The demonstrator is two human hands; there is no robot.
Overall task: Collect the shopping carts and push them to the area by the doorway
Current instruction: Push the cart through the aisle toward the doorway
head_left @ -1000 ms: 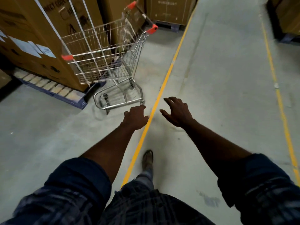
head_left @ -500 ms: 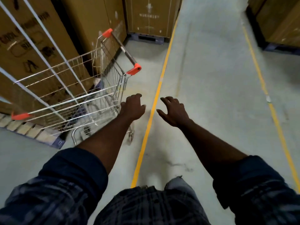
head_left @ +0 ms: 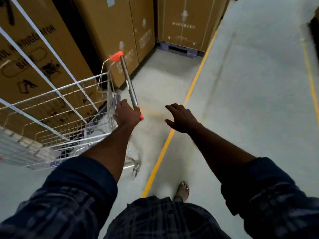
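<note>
A wire shopping cart point(head_left: 57, 118) stands at the left on the concrete floor, its basket empty. Its grey handle bar point(head_left: 128, 81) has orange end caps and runs away from me. My left hand point(head_left: 126, 114) grips the near end of that bar, by the near orange cap. My right hand point(head_left: 181, 118) hovers in the air to the right of the cart, fingers spread, holding nothing, above the yellow floor line.
Tall cardboard boxes point(head_left: 107, 31) on pallets stand along the left and at the back point(head_left: 188, 23), close to the cart. A yellow line point(head_left: 165, 145) runs up the grey floor; a second one point(head_left: 310, 78) lies at the right. My foot point(head_left: 183, 190) is on the floor below.
I have walked up to the cart. My left hand has reached the handle bar and taken hold of its near end. My right hand has stayed open in the air.
</note>
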